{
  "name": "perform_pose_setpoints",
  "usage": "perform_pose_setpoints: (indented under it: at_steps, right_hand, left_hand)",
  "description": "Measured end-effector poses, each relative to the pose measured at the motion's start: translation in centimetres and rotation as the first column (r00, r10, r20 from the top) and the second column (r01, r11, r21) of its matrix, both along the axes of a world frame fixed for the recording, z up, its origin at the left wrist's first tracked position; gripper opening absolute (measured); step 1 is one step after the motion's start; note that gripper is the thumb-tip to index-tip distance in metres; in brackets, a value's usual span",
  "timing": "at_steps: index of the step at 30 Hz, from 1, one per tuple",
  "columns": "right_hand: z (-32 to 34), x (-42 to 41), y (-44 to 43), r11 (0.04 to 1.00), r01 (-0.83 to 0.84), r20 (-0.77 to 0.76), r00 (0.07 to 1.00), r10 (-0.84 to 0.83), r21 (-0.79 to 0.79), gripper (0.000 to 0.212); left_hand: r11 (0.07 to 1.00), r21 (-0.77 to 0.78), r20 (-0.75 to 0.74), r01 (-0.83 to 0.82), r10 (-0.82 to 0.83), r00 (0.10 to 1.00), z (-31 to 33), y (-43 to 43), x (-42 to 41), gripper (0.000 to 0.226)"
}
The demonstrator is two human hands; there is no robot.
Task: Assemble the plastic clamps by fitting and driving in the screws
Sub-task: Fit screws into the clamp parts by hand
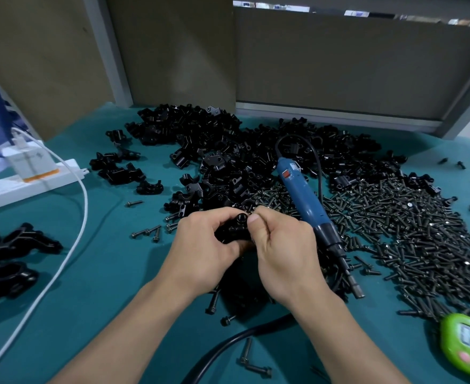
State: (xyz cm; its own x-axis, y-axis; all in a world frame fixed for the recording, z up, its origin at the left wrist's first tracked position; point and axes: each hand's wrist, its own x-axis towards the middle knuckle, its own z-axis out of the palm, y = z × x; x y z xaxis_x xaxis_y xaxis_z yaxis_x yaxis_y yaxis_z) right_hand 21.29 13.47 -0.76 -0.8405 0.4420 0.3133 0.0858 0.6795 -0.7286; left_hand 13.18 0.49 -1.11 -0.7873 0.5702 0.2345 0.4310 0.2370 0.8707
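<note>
Black clamp (232, 230) in left hand (200, 253) and right hand (283, 253) grip

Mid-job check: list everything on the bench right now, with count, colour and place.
clamp parts: a big heap, black, far middle
screws: a big heap, dark, right; some loose near the hands
screwdriver: one, blue, lying on the heaps right of the hands
black cable: one, black, near edge, under the arms
bigger clamps: several, black, left edge
power strip: one, white, far left
charger: one, white, plugged into the strip
white cable: one, white, from the charger to the near left
timer: one, green, near right corner
mat: one, teal, over the table
clamp: one, black, between the hands
left hand: one, grips the clamp
right hand: one, pinches the clamp's top
</note>
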Motion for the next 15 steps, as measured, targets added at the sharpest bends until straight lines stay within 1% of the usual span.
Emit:
perform_pose_setpoints:
  at_steps: [3, 4, 5, 7, 10, 12, 15]
  right_hand:
    - [0.1, 0.1, 0.3, 0.995, -0.003, 0.047, 0.999, 0.008, -0.102, 0.048]
    - [0.2, 0.2, 0.5, 0.991, -0.003, 0.045, 0.999, 0.009, -0.131, 0.049]
    - [0.4, 0.5, 0.7, 0.992, 0.002, 0.04, 0.999, 0.003, -0.124, 0.049]
    - [0.8, 1.0, 1.4, 1.0, 0.007, 0.08, 0.997, -0.006, -0.015, 0.04]
    - [1.5, 1.9, 2.3, 0.984, -0.044, 0.315, 0.949, -0.013, 0.171, 0.022]
    - [1.8, 2.5, 2.6, 0.975, -0.067, 0.439, 0.898, -0.033, 0.211, 0.02]
    - [2.5, 3.1, 2.5, 0.967, -0.132, 0.523, 0.852, -0.001, 0.217, 0.02]
  left_hand:
    - [0.999, -0.034, -0.024, -0.014, 0.013, 1.0, -0.1, 0.1, 0.0, 0.038]
    - [0.999, -0.032, -0.003, -0.023, 0.023, 1.0, -0.2, 0.2, -0.1, 0.039]
    - [0.999, -0.016, 0.041, -0.041, 0.041, 0.998, -0.2, 0.3, -0.3, 0.039]
    - [0.993, 0.045, 0.173, -0.11, 0.1, 0.98, -0.3, 0.2, -1.1, 0.034]
    - [0.955, 0.151, 0.376, -0.256, 0.183, 0.908, -0.6, -0.2, -2.4, 0.019]
    - [0.934, 0.194, 0.502, -0.3, 0.168, 0.848, -0.7, -0.2, -2.8, 0.012]
    - [0.92, 0.251, 0.663, -0.301, 0.063, 0.746, -0.5, -0.1, -3.0, 0.013]
